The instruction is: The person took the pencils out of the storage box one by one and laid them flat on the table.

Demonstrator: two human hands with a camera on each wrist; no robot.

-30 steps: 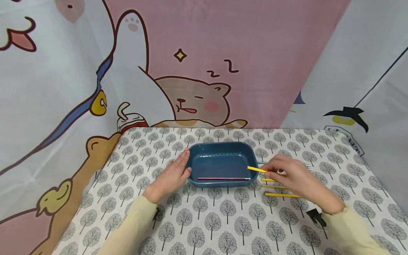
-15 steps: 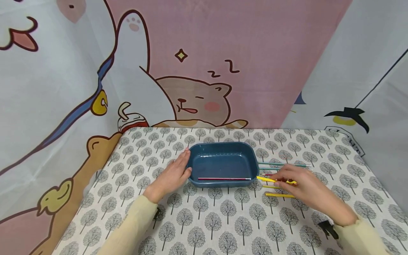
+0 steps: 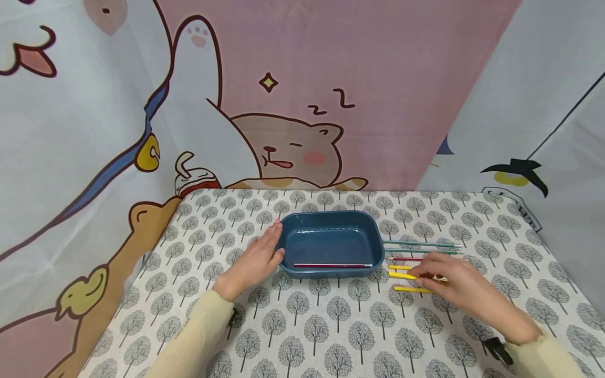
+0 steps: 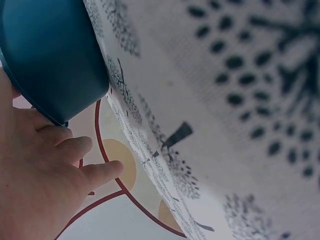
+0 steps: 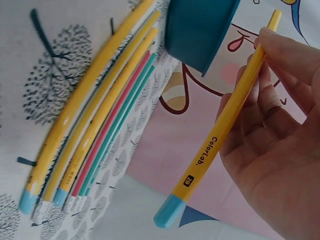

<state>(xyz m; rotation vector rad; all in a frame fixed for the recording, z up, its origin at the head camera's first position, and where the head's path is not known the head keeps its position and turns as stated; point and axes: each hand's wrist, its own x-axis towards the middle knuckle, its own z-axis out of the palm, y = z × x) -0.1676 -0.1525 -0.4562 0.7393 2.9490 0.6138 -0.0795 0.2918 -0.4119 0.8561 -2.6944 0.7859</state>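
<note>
My right hand (image 3: 451, 273) pinches a yellow pencil (image 5: 227, 112) with a light blue end between thumb and fingers. It hovers above the row of pencils right of the blue rectangular dish (image 3: 331, 239). In the right wrist view three yellow pencils (image 5: 82, 95) lie side by side on the cloth. Beyond them are a red pencil (image 5: 112, 122) and two teal pencils (image 5: 122, 120). One dark red pencil (image 3: 333, 265) lies inside the dish along its near wall. My left hand (image 3: 255, 257) rests with extended fingers against the dish's left side; some fingertips are hidden in the left wrist view.
A tree-patterned cloth (image 3: 312, 325) covers the table. Behind it and at both sides hang printed cartoon curtains (image 3: 387, 94). The dish's right wall stands close to the tips of the pencils lying there.
My right hand has moved from the dish's right rim back to the right and nearer me, carrying the yellow pencil over the others. My left hand and the dish have stayed put.
</note>
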